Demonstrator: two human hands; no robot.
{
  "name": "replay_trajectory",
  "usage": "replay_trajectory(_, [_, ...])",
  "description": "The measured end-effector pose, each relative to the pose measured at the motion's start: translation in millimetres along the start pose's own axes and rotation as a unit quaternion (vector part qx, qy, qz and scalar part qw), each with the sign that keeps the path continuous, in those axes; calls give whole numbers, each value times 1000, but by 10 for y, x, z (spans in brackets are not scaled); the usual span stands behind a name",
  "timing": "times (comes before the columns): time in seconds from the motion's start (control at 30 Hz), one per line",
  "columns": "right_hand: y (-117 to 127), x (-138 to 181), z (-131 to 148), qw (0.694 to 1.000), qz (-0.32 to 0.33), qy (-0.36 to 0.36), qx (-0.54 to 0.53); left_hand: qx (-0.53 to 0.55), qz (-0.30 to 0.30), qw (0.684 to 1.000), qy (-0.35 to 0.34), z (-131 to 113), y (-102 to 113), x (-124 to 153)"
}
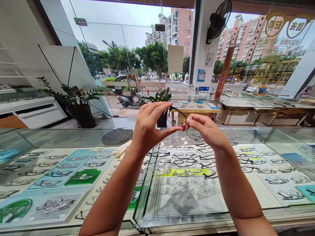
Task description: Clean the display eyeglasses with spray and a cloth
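A pair of eyeglasses [182, 113] with a dark upper rim is held up in front of me, above the glass counter. My left hand [152, 123] spans one lens, fingertips at its top edge and thumb at its lower edge. Near the middle of the frame, my right hand [205, 129] pinches the glasses between thumb and fingers. The other lens hangs below the right fingers, partly hidden by that hand. Beneath both hands, rows of eyeglasses [185, 162] lie inside the glass display case [192, 214].
A folded pale cloth [121, 149] and a dark round object [117, 137] are by the left forearm. More eyeglasses [50, 183] fill the left case. Beyond stand a potted plant [81, 113], a further display table [197, 110] and glass shopfront panes. A wall fan [218, 21] hangs above.
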State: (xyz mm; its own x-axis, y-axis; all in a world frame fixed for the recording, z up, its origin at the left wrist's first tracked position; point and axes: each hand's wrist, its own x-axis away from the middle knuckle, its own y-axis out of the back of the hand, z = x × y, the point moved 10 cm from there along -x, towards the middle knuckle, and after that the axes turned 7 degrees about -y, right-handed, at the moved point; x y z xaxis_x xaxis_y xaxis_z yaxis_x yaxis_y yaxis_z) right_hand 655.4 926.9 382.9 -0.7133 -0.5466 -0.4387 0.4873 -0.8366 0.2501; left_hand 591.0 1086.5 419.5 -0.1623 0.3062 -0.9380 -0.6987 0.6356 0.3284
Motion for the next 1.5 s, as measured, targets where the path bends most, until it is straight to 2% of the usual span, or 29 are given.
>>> replay_trajectory(0.13, [36, 30, 44, 999, -27, 11, 24, 14, -18, 1000, -13, -13, 28, 9])
replay_trajectory(0.3, [469, 153, 169, 975, -210, 75, -9, -5, -46, 999, 28, 66, 111, 30])
replay_trajectory(0.4, [631, 211, 195, 959, -265, 97, 18, -16, -75, 996, 34, 63, 210, 35])
replay_trajectory(0.73, [754, 228, 111, 941, -313, 125, 1, -18, -195, 980, 27, 66, 474, 90])
replay_trajectory(0.9, [704, 135, 76, 962, -258, 93, -15, -9, -203, 978, 52, 70, 519, 102])
replay_trajectory(1.03, [653, 161, 138, 963, -243, 116, -15, 4, -224, 973, 63, 34, 588, 116])
replay_trajectory(1.23, [572, 150, 129, 966, -234, 111, 3, 20, -228, 970, 84, 68, 594, 130])
replay_trajectory(1.37, [620, 250, 216, 945, -294, 135, 40, 35, -228, 968, 103, 133, 561, 139])
replay_trajectory(1.5, [546, 488, 517, 894, -364, 203, 164, 42, -226, 965, 127, 198, 534, 152])
